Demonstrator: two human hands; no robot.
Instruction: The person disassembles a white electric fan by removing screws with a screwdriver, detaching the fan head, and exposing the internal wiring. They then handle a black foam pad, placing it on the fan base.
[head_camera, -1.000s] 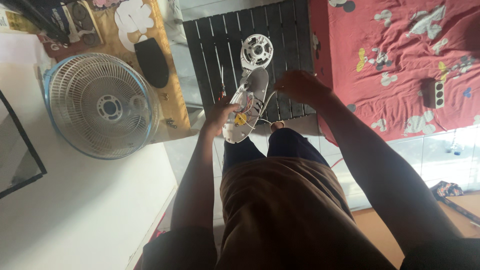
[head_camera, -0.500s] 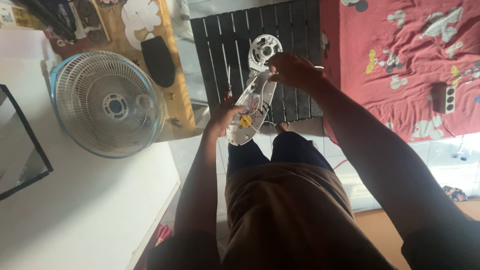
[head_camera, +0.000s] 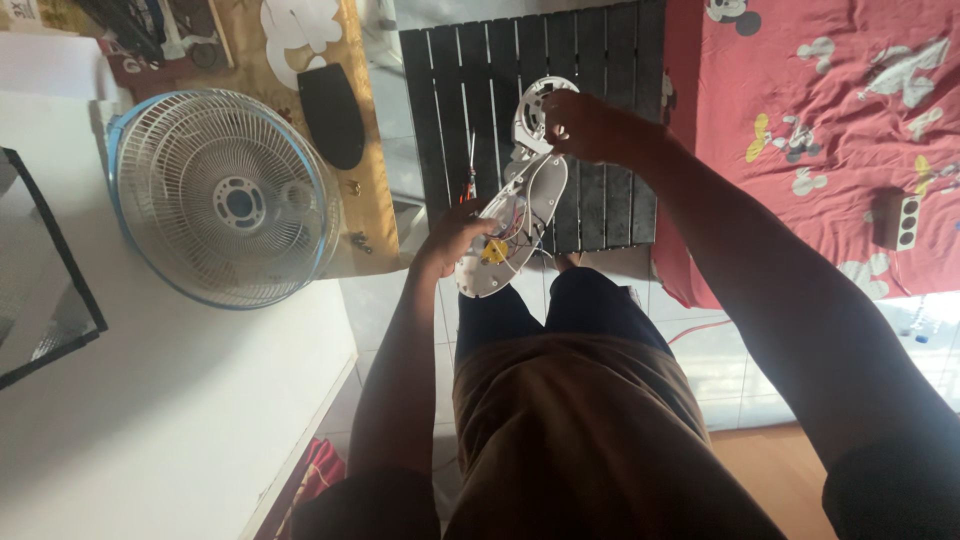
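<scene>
While your left hand (head_camera: 452, 240) grips the lower edge of the open white fan housing (head_camera: 512, 235), fingers closed around its rim, keep that hold steady so the shell does not twist. The housing hangs tilted in the air above your knees, in front of the dark slatted panel (head_camera: 470, 90), with its inside facing you: a yellow part (head_camera: 494, 250) and thin coloured wires (head_camera: 515, 215) show in the hollow. Your right hand (head_camera: 590, 128) is closed over the round white motor mount (head_camera: 538, 108) at the upper end; the fingertips are hidden, so how tight the pinch is cannot be told.

To work well here, support the two ends together and move them as one piece, since the wires running between them look slack and could snag. Keep your left thumb off the wiring. A screwdriver (head_camera: 468, 175) with a red handle lies on the slatted panel just beside the housing, within reach. The fan grille (head_camera: 225, 200) rests on the white tabletop (head_camera: 180, 420) to your left, well apart, with small screws (head_camera: 358, 240) near it on the brown board (head_camera: 375, 150).
</scene>
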